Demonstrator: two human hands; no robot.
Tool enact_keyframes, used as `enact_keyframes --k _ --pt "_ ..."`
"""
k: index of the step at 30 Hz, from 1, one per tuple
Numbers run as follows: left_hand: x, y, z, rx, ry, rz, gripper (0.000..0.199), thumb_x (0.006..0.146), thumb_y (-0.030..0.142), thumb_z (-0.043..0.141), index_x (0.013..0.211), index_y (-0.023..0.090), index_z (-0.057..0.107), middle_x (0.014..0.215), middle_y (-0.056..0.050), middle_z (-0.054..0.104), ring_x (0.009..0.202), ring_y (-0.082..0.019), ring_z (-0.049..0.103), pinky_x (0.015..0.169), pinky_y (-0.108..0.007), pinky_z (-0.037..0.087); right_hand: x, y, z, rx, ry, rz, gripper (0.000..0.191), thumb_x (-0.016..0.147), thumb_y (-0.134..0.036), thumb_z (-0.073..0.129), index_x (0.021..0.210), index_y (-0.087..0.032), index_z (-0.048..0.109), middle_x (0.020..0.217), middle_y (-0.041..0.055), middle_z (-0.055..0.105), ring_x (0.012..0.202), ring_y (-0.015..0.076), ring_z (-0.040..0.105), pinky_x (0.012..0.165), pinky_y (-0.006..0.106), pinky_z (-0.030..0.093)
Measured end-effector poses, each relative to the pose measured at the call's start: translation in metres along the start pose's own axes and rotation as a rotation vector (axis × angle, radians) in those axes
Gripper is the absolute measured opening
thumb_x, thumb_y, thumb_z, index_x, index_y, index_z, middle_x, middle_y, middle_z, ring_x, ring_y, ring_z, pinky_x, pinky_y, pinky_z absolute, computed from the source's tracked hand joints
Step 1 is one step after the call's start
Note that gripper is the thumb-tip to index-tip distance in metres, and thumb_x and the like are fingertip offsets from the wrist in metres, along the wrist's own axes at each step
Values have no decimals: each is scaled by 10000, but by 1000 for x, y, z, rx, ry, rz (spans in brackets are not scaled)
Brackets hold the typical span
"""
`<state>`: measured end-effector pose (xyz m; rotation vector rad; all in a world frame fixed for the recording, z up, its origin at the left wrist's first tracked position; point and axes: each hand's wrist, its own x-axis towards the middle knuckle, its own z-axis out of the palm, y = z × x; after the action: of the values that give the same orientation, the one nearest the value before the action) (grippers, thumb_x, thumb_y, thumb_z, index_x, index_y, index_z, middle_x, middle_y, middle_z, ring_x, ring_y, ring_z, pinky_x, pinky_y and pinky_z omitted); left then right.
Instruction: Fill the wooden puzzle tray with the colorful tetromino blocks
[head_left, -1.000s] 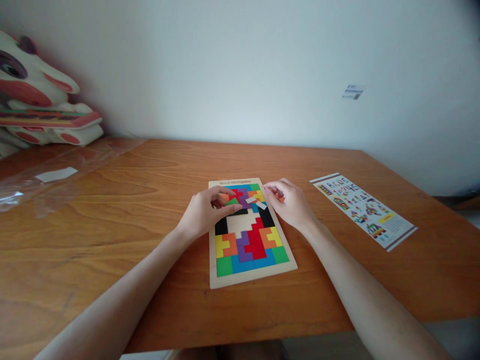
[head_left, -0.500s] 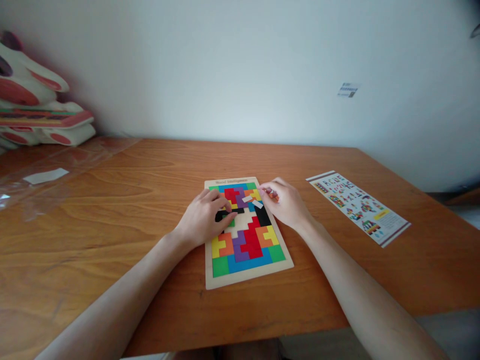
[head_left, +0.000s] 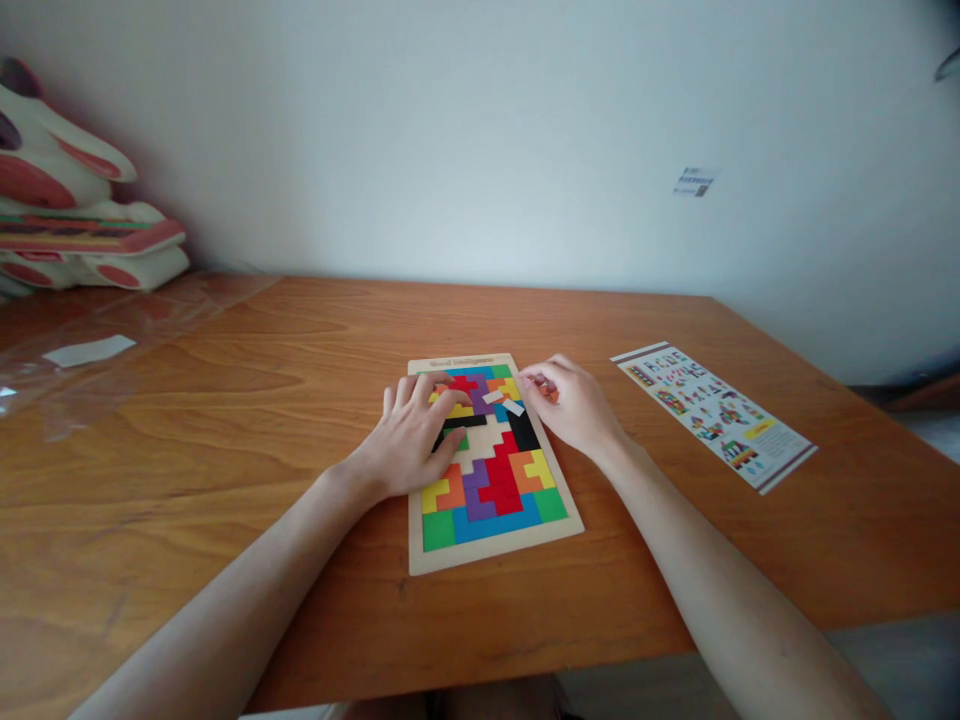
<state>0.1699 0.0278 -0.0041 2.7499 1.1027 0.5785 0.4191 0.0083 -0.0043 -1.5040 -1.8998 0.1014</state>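
Note:
A wooden block-puzzle board [head_left: 491, 545] lies on the table, mostly filled with coloured pieces. Bare wood shows around its middle. My left hand [head_left: 412, 435] rests over the board's left side with its fingers spread, near a long black piece [head_left: 465, 422] and a partly hidden green piece. At the board's right edge my right hand [head_left: 574, 405] is closed, thumb and forefinger together, around what looks like an orange puzzle piece [head_left: 550, 393], mostly hidden by the fingers. Two small white pieces [head_left: 513, 408] lie loose on top of other pieces, just left of that hand.
To the right a printed pattern sheet [head_left: 720, 415] lies flat on the wooden table [head_left: 322, 330]. Clear plastic wrap [head_left: 172, 310] with a white slip [head_left: 90, 351] covers part of the left side. Behind it stands a white and red animal-shaped toy [head_left: 90, 215] by the wall.
My left hand has opened, its fingers and thumb spreading apart off the black piece and moving slightly left. My right hand stays in nearly the same place.

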Motion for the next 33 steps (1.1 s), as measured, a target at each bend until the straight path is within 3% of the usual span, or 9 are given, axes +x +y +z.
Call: enact_keyframes --k 5,10,13,17,24,30,33 --pt "-1 -3 -2 -25 -49 65 341 904 258 426 1214 239 566 1298 -126 460 1121 -332 415 905 -551 377 2 12 -6 -46 62 29 163 905 -239 543 934 -192 697 881 65 661 772 181 636 730 309 507" --pt "-1 -6 1 -194 -53 53 355 966 233 313 1252 252 523 1285 -112 456 1118 -285 414 922 -506 388 5 35 -17 -99 117 166 198 901 -238 520 970 -165 691 920 90 697 725 181 625 727 326 500" --pt "0 -6 3 -198 -18 -14 323 994 335 326 1229 247 531 1268 -112 472 1094 -281 427 942 -516 385 6 50 -22 -139 82 266 200 889 -239 534 979 -170 699 942 91 719 748 188 642 742 331 503" --pt "0 -7 5 -161 -50 16 359 953 431 446 1242 238 532 1309 -125 456 1135 -309 417 959 -539 382 5 55 -29 -162 18 338 182 878 -246 566 945 -171 717 954 96 741 787 193 667 765 324 506" --pt "0 -13 6 -165 -72 73 353 926 361 477 1253 248 547 1311 -126 467 1140 -318 421 935 -540 391 1 53 -36 -25 -193 356 146 845 -327 667 865 -198 731 903 58 770 800 185 698 737 295 514" --pt "1 -10 4 -174 -40 32 314 978 297 363 1209 226 563 1257 -114 513 1083 -277 457 930 -490 393 -1 61 -40 36 -238 457 185 798 -321 739 905 -170 727 934 87 764 830 193 703 777 315 536" --pt "2 -10 4 -146 9 27 305 987 295 350 1167 211 582 1216 -116 544 1048 -266 474 926 -476 398 -1 61 -40 40 -243 439 210 795 -350 741 902 -171 729 911 85 761 800 190 694 749 313 535"
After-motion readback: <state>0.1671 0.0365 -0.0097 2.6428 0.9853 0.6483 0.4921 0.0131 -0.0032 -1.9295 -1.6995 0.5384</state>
